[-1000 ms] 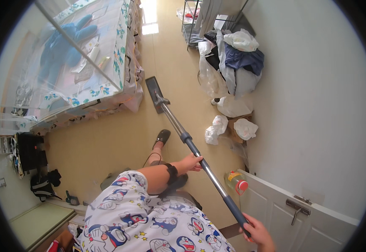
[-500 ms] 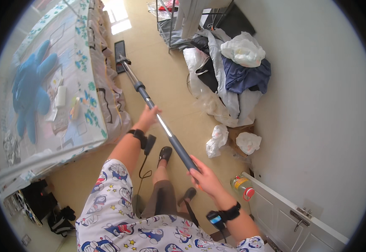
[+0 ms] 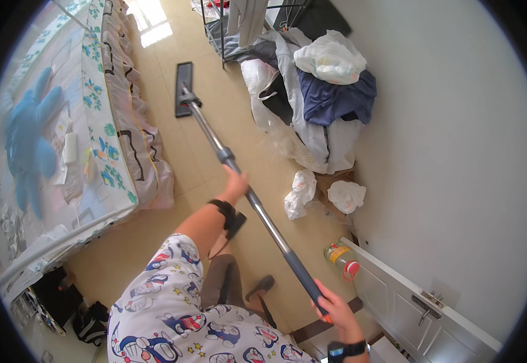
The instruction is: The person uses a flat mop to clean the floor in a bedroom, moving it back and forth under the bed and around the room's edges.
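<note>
A flat-headed mop (image 3: 269,224) slants across the middle of the view, its grey and silver pole running from lower right to upper left. Around the pole's middle, below the grey collar, my left hand (image 3: 235,185) is wrapped. At the dark grip near the pole's end, my right hand (image 3: 333,305) is closed. The black rectangular mop head (image 3: 183,89) lies on the tan tiled floor (image 3: 221,109), a little to the right of the bed's hanging skirt. Both wrists wear black bands.
On the left stands a bed (image 3: 94,175) with a blue plush toy (image 3: 30,142). Piled clothes and bags (image 3: 336,103) sit by the right wall, near a metal rack (image 3: 222,36). White plastic bags (image 3: 346,196), a large bottle (image 3: 342,257) and a white door (image 3: 408,302) are nearer.
The mop head has moved away from the bed skirt, to the right and slightly nearer. Both hands have shifted right and down with the pole. The view has shifted too.
</note>
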Demonstrator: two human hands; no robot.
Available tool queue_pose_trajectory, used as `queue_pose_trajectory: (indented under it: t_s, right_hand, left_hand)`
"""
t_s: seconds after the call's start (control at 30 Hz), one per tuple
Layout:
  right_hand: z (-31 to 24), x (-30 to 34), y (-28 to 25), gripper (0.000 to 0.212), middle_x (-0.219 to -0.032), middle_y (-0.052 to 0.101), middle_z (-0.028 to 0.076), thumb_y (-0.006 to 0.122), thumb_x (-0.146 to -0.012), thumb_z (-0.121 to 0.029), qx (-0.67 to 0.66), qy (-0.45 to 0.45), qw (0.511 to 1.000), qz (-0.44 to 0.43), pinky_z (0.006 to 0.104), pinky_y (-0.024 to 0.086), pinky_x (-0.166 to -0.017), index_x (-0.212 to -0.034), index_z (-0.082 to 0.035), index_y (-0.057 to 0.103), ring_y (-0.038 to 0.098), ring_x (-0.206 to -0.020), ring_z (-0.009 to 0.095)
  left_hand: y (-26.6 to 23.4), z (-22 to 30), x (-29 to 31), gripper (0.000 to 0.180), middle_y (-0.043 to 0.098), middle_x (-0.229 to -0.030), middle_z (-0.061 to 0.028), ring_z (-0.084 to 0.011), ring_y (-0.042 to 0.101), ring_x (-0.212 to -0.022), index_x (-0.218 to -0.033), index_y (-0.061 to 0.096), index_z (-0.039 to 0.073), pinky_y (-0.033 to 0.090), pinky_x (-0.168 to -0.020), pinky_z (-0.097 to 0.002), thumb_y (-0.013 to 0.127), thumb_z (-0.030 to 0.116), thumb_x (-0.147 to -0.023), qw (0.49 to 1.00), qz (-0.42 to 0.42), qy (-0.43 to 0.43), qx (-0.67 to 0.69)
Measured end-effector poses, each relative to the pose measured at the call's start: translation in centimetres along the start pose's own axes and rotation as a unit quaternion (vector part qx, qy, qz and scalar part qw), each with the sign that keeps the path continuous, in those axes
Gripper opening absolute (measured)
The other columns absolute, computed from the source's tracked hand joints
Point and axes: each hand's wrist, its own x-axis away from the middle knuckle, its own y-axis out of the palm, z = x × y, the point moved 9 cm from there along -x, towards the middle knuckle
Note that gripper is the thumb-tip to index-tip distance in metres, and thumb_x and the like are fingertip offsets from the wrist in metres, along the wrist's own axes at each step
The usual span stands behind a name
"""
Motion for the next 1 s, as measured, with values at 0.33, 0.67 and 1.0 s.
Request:
queue_pose_trajectory:
  t_s: [0.33,0.67,1.0]
  right_hand:
    - [26.7,18.5,-8.1,0.036,-0.079,0.055,-0.002,0.050,-0.084,-0.021,-0.059,0.046,0.989,0.128,0.0203,0.038,-0.049,-0.117,-0.008,0.048,0.046,-0.061,0.007]
    - [41.8,44.4,-17.2,0.035,-0.088,0.056,0.006,0.053,-0.080,-0.020,0.311,-0.056,0.926,0.207,0.0276,0.042,-0.065,-0.111,-0.004,0.051,0.049,-0.071,0.012]
    - [30.7,48.9,-15.5,0.044,-0.069,0.055,0.001,0.055,-0.076,-0.009,0.214,0.098,0.945,0.227,0.0215,0.038,-0.046,-0.119,-0.005,0.047,0.046,-0.053,0.007]
  left_hand:
    - [18.3,-12.4,26.3,0.079,0.042,-0.114,-0.0226,-0.0354,0.050,-0.090,-0.130,-0.012,0.012,0.042,-0.077,-0.0516,0.046,0.037,-0.083,0.919,-0.265,-0.227,-0.185]
    - [31.0,-26.7,59.4,0.037,0.053,-0.069,-0.0077,-0.0173,0.057,-0.068,-0.099,0.044,0.006,0.050,-0.057,-0.0398,0.063,0.026,-0.074,0.699,-0.675,-0.102,-0.210]
    - [29.0,-19.6,62.6,0.016,0.053,-0.073,-0.0060,-0.0198,0.056,-0.071,-0.079,0.048,0.007,0.050,-0.068,-0.0346,0.055,0.020,-0.078,0.778,-0.481,-0.376,0.147]
